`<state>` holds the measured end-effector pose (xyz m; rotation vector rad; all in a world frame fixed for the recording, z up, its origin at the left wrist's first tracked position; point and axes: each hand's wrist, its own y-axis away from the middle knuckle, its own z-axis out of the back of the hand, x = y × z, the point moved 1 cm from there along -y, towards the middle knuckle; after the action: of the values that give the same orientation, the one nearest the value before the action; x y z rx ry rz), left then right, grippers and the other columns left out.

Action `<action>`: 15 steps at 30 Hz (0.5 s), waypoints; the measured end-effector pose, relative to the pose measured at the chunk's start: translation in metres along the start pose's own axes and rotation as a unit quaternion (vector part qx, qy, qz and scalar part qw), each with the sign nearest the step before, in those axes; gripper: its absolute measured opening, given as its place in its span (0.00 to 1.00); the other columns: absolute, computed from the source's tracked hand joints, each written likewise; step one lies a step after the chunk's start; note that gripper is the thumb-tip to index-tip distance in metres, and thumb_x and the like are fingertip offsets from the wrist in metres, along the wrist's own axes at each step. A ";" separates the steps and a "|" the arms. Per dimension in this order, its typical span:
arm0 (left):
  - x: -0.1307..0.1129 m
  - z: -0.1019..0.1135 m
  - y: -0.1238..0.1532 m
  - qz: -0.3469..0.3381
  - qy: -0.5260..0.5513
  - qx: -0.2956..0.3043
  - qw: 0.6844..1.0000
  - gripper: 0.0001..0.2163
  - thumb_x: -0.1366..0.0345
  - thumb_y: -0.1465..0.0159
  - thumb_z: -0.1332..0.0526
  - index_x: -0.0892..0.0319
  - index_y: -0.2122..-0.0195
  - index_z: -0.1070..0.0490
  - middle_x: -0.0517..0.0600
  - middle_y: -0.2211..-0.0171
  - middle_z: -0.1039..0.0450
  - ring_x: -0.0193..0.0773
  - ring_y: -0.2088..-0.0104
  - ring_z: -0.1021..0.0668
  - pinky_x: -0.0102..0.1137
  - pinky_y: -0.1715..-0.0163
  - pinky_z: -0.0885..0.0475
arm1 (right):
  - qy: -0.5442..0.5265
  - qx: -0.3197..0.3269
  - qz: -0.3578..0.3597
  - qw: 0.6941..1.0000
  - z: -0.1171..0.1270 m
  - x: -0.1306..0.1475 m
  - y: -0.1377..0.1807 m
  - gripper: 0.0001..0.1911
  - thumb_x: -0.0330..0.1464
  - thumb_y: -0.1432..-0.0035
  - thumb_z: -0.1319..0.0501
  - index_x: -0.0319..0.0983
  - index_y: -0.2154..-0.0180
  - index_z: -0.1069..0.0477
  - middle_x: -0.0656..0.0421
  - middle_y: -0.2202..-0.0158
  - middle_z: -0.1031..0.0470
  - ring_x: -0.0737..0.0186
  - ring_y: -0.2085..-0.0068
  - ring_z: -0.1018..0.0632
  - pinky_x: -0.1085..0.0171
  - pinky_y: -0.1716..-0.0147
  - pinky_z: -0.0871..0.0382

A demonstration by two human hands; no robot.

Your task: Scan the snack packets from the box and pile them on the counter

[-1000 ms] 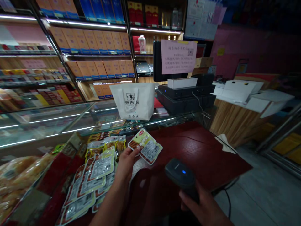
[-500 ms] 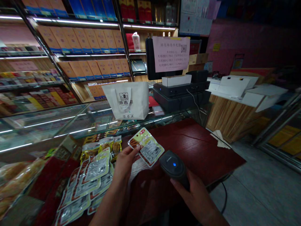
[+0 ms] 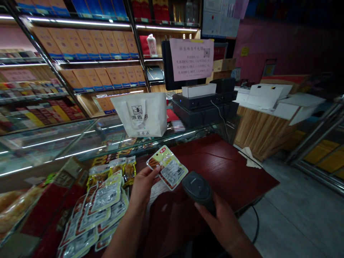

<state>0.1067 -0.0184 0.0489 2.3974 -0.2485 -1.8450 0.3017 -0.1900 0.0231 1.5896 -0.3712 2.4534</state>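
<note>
My left hand (image 3: 143, 184) pinches a yellow-green snack packet (image 3: 168, 166) by its near corner and holds it above the dark red counter (image 3: 228, 168), label side up. My right hand (image 3: 219, 224) grips a black handheld barcode scanner (image 3: 197, 186), whose head sits just right of and below the packet, nearly touching it. Several similar snack packets (image 3: 102, 200) lie spread on the counter to the left of my left arm.
A white paper bag (image 3: 141, 114) stands on the glass display case (image 3: 67, 143). Behind it are a black cash register (image 3: 204, 104) with a monitor and a pink notice (image 3: 191, 59). Shelves of boxed goods (image 3: 88, 43) fill the left. A wooden counter (image 3: 258, 132) stands right.
The scanner rose and moved left up to the packet over the second. Its blue light, lit in both earlier frames, is no longer showing. The packet stayed in my left hand.
</note>
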 end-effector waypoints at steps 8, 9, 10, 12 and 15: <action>0.024 -0.049 -0.043 0.059 0.011 0.068 0.996 0.12 0.72 0.52 0.24 0.66 0.66 0.20 0.56 0.63 0.17 0.39 0.68 0.17 0.32 0.66 0.19 | -0.064 -0.057 -0.091 0.992 0.019 -0.025 -0.008 0.20 0.47 0.38 0.40 0.37 0.57 0.24 0.55 0.70 0.19 0.53 0.67 0.18 0.61 0.64 0.26; 0.031 -0.062 -0.053 0.079 0.009 0.081 0.994 0.09 0.74 0.49 0.26 0.66 0.67 0.20 0.56 0.64 0.17 0.39 0.68 0.17 0.32 0.65 0.18 | -0.074 -0.064 -0.112 0.989 0.024 -0.032 -0.008 0.21 0.49 0.38 0.40 0.37 0.60 0.25 0.57 0.76 0.22 0.55 0.72 0.20 0.62 0.70 0.27; 0.037 -0.077 -0.063 0.100 0.005 0.091 0.991 0.06 0.76 0.46 0.28 0.66 0.67 0.21 0.56 0.65 0.17 0.38 0.69 0.17 0.32 0.65 0.19 | -0.083 -0.071 -0.129 0.986 0.029 -0.038 -0.006 0.22 0.51 0.38 0.41 0.38 0.63 0.26 0.60 0.79 0.25 0.57 0.75 0.23 0.64 0.73 0.29; 0.050 -0.110 -0.084 0.138 -0.007 0.105 0.985 0.03 0.79 0.42 0.32 0.67 0.69 0.22 0.56 0.68 0.18 0.36 0.71 0.18 0.31 0.65 0.19 | -0.097 -0.087 -0.151 0.980 0.040 -0.050 -0.002 0.23 0.54 0.39 0.41 0.40 0.68 0.28 0.61 0.80 0.28 0.59 0.77 0.24 0.65 0.75 0.31; 0.066 -0.161 -0.115 0.173 -0.028 0.124 0.977 0.04 0.80 0.41 0.33 0.67 0.69 0.24 0.54 0.70 0.20 0.35 0.72 0.19 0.31 0.64 0.20 | -0.097 -0.112 -0.166 0.975 0.050 -0.064 0.007 0.24 0.55 0.42 0.39 0.39 0.69 0.28 0.61 0.80 0.28 0.60 0.77 0.25 0.65 0.74 0.32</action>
<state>0.2862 0.0791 0.0066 2.2609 -0.8900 -1.8068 0.3686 -0.2135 -0.0162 1.6443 -0.3627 1.9445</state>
